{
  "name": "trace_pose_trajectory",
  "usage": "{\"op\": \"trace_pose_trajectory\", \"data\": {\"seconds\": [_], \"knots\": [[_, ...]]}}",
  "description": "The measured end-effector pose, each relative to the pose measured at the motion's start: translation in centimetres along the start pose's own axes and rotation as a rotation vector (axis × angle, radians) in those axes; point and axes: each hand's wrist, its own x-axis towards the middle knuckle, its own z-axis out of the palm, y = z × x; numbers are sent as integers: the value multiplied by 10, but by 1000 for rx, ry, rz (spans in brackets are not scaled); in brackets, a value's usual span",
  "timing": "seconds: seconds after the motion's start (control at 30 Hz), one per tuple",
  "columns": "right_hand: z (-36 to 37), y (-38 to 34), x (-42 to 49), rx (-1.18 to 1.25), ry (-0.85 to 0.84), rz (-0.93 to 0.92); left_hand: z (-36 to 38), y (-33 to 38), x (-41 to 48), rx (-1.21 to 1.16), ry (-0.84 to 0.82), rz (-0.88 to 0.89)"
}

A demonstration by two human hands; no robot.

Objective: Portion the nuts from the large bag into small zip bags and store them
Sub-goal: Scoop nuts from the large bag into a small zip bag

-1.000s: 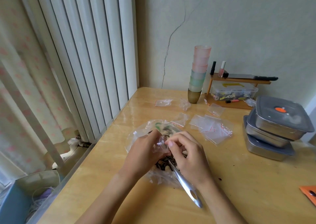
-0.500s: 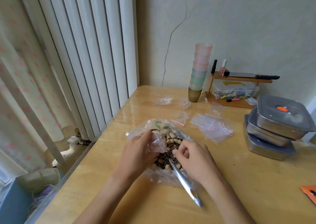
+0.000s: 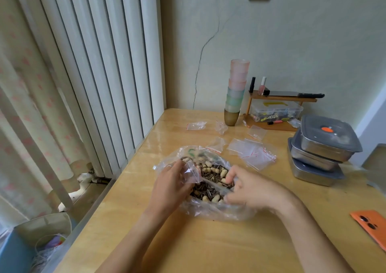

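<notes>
Two grips at the large bag (image 3: 211, 212): your left hand (image 3: 169, 187) pinches a small zip bag (image 3: 191, 173) over the nuts (image 3: 213, 172), and your right hand (image 3: 252, 193) curls round a blurred metal scoop (image 3: 215, 187). Bare tabletop (image 3: 208, 247) opens on the large bag's near side, and the tabletop's edge runs to its left.

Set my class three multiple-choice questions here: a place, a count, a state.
1. Where does the orange phone lie? A. at the table's right edge B. on the shelf C. in a bag
2. How many metal containers are stacked? A. two B. three C. five
3. The large bag is: A. sealed B. open C. empty
Answers: 1 A, it lies flat by the right edge; 2 B, three lidded ones sit one upon another; 3 B, peanuts and seeds show through its open mouth.
</notes>
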Motion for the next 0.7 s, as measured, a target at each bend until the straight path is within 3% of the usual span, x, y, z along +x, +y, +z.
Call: {"op": "trace_pose_trajectory", "data": {"seconds": [0.27, 0.37, 0.5, 0.7], "knots": [[-12, -12, 22, 842, 439, -216, -2, 1, 11, -58, 24, -87], [14, -16, 49, 613, 630, -250, -1, 1, 13, -49, 39, -102], [22, -17, 68, 462, 662, -250, -7, 0, 14, -48, 24, -112], [-11, -18, 59, 214, 799, -496, -24, -6, 21, 2, -49, -82]]}}
